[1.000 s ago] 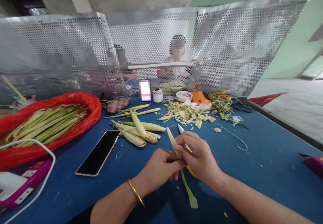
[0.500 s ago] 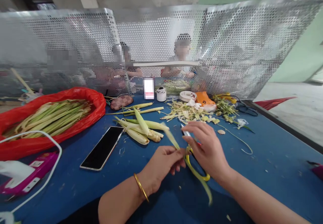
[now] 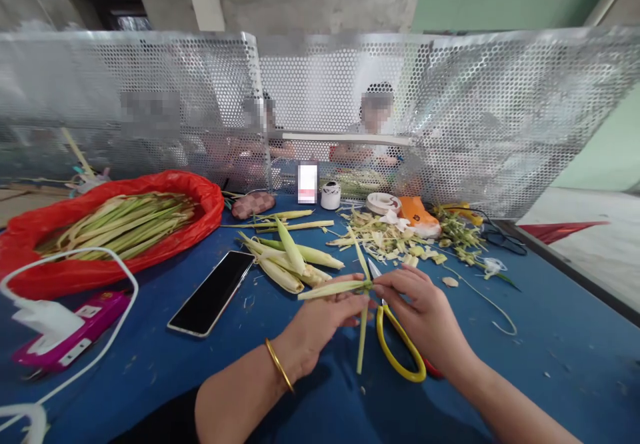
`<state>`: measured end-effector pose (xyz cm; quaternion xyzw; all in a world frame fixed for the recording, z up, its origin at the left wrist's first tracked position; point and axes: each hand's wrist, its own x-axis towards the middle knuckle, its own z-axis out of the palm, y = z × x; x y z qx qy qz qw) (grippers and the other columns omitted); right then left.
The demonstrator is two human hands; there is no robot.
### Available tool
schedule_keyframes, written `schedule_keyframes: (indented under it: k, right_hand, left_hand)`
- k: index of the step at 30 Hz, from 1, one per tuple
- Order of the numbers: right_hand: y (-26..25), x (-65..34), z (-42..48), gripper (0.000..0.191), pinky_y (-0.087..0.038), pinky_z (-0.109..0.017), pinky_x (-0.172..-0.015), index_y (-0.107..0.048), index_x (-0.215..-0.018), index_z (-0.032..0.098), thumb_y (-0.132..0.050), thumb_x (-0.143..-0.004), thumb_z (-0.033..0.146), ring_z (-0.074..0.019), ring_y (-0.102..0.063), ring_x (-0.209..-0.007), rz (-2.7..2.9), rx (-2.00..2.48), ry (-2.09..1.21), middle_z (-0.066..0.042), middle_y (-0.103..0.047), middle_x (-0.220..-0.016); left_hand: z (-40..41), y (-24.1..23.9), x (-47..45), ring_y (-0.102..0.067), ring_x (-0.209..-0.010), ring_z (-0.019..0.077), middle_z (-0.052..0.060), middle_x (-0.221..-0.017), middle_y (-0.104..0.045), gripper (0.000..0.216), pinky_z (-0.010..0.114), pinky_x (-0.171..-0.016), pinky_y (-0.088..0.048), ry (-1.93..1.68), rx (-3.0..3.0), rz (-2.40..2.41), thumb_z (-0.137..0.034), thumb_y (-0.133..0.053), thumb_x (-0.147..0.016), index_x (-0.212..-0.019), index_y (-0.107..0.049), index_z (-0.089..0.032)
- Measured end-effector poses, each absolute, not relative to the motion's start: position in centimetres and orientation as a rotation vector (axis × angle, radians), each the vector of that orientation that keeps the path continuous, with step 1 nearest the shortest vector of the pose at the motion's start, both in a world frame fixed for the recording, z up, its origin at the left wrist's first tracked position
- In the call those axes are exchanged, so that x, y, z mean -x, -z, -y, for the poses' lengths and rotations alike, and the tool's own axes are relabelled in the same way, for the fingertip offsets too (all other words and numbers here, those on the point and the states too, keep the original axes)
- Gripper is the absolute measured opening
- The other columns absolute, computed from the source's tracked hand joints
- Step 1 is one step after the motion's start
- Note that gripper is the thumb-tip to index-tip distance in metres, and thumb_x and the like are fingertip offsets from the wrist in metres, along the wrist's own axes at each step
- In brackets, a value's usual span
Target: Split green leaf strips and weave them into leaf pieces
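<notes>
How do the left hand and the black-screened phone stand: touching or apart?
Apart. The head view shows a strip of blue tabletop between the left hand and the phone.

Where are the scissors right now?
In the head view, the scissors are just right of centre, partly hidden by the right hand, their yellow loop nearer the bottom edge and their blade tip close beside the leaf strips.

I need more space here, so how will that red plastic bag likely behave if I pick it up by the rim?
The red plastic bag will probably fold floppily, since its rim looks thin and wrinkled. Tilted, it might spill its long leaf strips, as its mouth gapes wide.
</notes>
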<state>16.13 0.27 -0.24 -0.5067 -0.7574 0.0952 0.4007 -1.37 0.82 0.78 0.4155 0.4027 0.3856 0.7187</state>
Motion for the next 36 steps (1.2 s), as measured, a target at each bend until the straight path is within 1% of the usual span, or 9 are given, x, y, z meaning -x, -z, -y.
schedule_keyframes:
  k: [2, 6, 12, 17, 19, 24, 28, 32, 36]
  right_hand:
    - [-0.4, -16.7, -0.4, 0.017, -0.032, -0.044, -0.101, -0.063, -0.080, 0.026, -0.051, -0.092, 0.028, -0.0171, -0.064, -0.073, 1.929, 1.290, -0.174, 0.003, -0.068, -0.076]
    - [-1.5, -17.4, -0.6, 0.022, -0.032, -0.044, -0.101, -0.062, -0.078, 0.024, -0.047, -0.094, 0.026, -0.0174, -0.063, -0.074, 2.006, 1.307, 0.023, 0.001, -0.068, -0.076]
    - [-1.8, -16.8, -0.2, 0.024, -0.031, -0.044, -0.101, -0.063, -0.081, 0.023, -0.043, -0.094, 0.019, -0.0161, -0.061, -0.071, 2.198, 1.223, 0.100, 0.000, -0.066, -0.074]
    - [-1.9, -16.3, 0.2, 0.026, -0.029, -0.044, -0.103, -0.064, -0.083, 0.022, -0.042, -0.095, 0.017, -0.0158, -0.061, -0.074, 2.266, 1.141, 0.132, -0.001, -0.067, -0.076]
    - [-1.9, -16.2, 0.2, 0.027, -0.029, -0.044, -0.103, -0.065, -0.082, 0.022, -0.042, -0.095, 0.017, -0.0160, -0.062, -0.075, 2.270, 1.145, 0.160, -0.001, -0.068, -0.077]
    - [-1.8, -16.3, 0.1, 0.029, -0.028, -0.045, -0.103, -0.065, -0.079, 0.022, -0.041, -0.095, 0.016, -0.0157, -0.061, -0.074, 2.294, 1.139, 0.205, -0.001, -0.067, -0.075]
    - [-1.8, -16.5, 0.1, 0.025, -0.027, -0.047, -0.104, -0.065, -0.082, 0.022, -0.043, -0.093, 0.016, -0.0174, -0.063, -0.078, 2.324, 1.136, 0.292, -0.003, -0.067, -0.077]
    - [-1.6, -16.5, 0.1, 0.025, -0.027, -0.048, -0.104, -0.064, -0.081, 0.022, -0.044, -0.093, 0.016, -0.0179, -0.063, -0.077, 2.328, 1.151, 0.326, -0.002, -0.067, -0.077]
    - [-1.5, -16.0, 0.3, 0.026, -0.028, -0.046, -0.104, -0.063, -0.080, 0.021, -0.043, -0.094, 0.015, -0.0167, -0.063, -0.076, 2.328, 1.105, 0.258, -0.001, -0.067, -0.076]
  left_hand:
    - [-1.4, -1.4, 2.1, -0.066, -0.083, 0.0196, 0.009, -0.093, -0.072, 0.050, 0.029, -0.074, -0.048, -0.872, -0.904, -0.932, -0.043, -0.074, -0.070, -0.110, -0.066, -0.016]
    - [-2.8, -2.5, 3.6, -0.063, -0.072, 0.0173, 0.010, -0.081, -0.069, 0.066, 0.025, -0.062, -0.047, -1.067, -0.752, -1.000, -0.069, -0.050, -0.077, -0.100, -0.069, -0.011]
    - [-2.4, -1.9, 2.9, -0.061, -0.077, 0.0173, 0.005, -0.081, -0.069, 0.042, 0.025, -0.062, -0.041, -0.792, -1.247, -1.043, -0.051, -0.065, -0.075, -0.098, -0.071, -0.016]
    - [-2.0, -1.1, 2.8, -0.055, -0.067, 0.0148, 0.002, -0.068, -0.064, 0.032, 0.025, -0.062, -0.037, -0.685, -1.770, -1.006, -0.040, -0.052, -0.086, -0.072, -0.070, -0.017]
    - [-2.0, -1.2, 3.0, -0.053, -0.064, 0.0144, 0.000, -0.065, -0.063, 0.028, 0.025, -0.060, -0.035, -0.673, -1.930, -1.077, -0.035, -0.052, -0.085, -0.069, -0.068, -0.018]
    - [-1.9, -1.3, 2.8, -0.059, -0.070, 0.0164, 0.000, -0.070, -0.065, 0.015, 0.024, -0.063, -0.041, -0.594, -1.734, -0.987, -0.025, -0.054, -0.079, -0.072, -0.065, -0.017]
    - [-2.1, -1.3, 3.3, -0.063, -0.076, 0.0185, 0.003, -0.076, -0.070, 0.021, 0.026, -0.072, -0.044, -0.584, -1.716, -0.962, -0.016, -0.050, -0.078, -0.077, -0.071, -0.019]
    - [-2.3, -1.1, 3.4, -0.064, -0.077, 0.0201, 0.004, -0.075, -0.071, 0.021, 0.028, -0.074, -0.045, -0.725, -1.633, -1.023, -0.024, -0.058, -0.078, -0.094, -0.073, -0.022]
    - [-2.0, -0.6, 2.4, -0.059, -0.059, 0.0136, 0.005, -0.069, -0.067, 0.035, 0.026, -0.063, -0.046, -0.647, -1.206, -0.888, -0.049, -0.059, -0.080, -0.077, -0.069, -0.015]
